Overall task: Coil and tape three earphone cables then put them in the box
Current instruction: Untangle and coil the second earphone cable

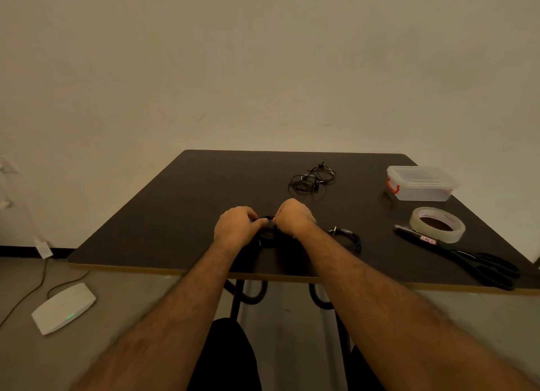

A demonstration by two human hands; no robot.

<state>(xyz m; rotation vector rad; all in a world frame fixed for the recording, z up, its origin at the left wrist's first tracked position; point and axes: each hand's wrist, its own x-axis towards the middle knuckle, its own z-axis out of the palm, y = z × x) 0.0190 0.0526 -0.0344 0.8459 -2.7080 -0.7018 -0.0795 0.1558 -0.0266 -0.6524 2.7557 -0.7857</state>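
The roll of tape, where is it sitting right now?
In the head view the roll of tape lies flat on the table's right side, just nearer than the lidded plastic box, resting against the scissors.

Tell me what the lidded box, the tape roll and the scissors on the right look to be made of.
Box: clear, slightly frosted plastic; the table shows through it, and it has a red latch.
Tape roll: glossy translucent film, likely plastic, on a pale printed core that may be cardboard.
Scissors: black handles, probably plastic; the blades look dark, with a lighter metallic-looking tip.
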